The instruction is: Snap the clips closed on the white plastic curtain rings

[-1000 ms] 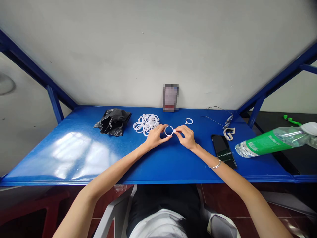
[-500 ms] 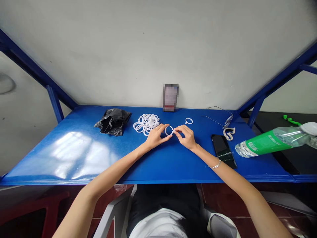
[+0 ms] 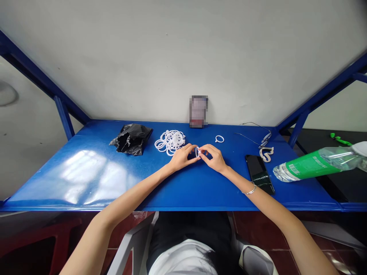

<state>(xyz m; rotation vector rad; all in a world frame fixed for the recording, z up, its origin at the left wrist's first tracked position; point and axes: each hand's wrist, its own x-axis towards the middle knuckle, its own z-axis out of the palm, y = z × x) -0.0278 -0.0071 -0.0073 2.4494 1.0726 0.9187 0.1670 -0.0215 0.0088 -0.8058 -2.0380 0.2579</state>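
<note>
Between my two hands, above the blue table (image 3: 172,191), is a white plastic ring (image 3: 197,152), turned almost edge-on. My left hand (image 3: 183,157) pinches its left side with thumb and fingers. On its right side, the fingertips of my right hand (image 3: 213,157) close on the ring's small knob, which they mostly hide. A heap of similar white rings (image 3: 170,142) lies just beyond my left hand. One single white ring (image 3: 219,139) rests apart, behind my right hand.
A crumpled black plastic bag (image 3: 132,139) lies left of the heap. A blurred phone-like object (image 3: 198,111) leans on the wall. To the right are eyeglasses (image 3: 265,139), a white curved item (image 3: 267,154), a dark phone (image 3: 259,173) and a green-labelled bottle (image 3: 315,165).
The ring in my hands has turned from facing me to nearly edge-on. My right fingers have come slightly left, closer to my left hand.
</note>
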